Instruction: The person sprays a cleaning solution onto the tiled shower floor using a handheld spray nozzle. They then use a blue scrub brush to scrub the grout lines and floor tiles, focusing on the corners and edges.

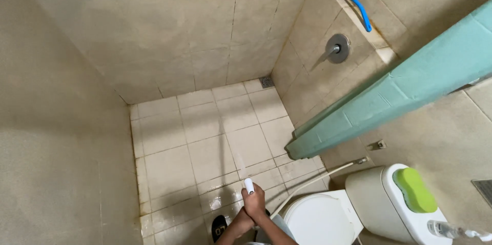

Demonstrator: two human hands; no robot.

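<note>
Closest in, at the bottom edge, right hand (254, 200) curled tight around a white spray nozzle (248, 185), tip poking out above the fingers and aimed away over the wet floor tiles (205, 158). Left hand (243, 220) just below and touching, wrapped about the right wrist; whether its fingers are pressed flat or only resting, cannot tell. Underfoot, a dark sandal (219, 227) on the tiles beside the forearms. From below the hands, a pale hose (312, 181) running up and right to a small wall fitting near the cistern. Just right of the hands, a white toilet bowl (320, 219) with lid down, and behind it the tank (382, 199), carrying a bright green oval pad (414, 189) on its lid. At the far right corner, a clear plastic bottle (453, 231) lying on its side. Above the toilet, a long teal door edge (389, 96) slanting across the view. Farther off, beige floor tiles with dark grout, rust-stained along the left wall, a small floor drain (266, 81) in the far corner. On the low tiled partition beyond, a round metal wall plate (338, 47), and on top of it a blue-handled brush (353, 4).
</note>
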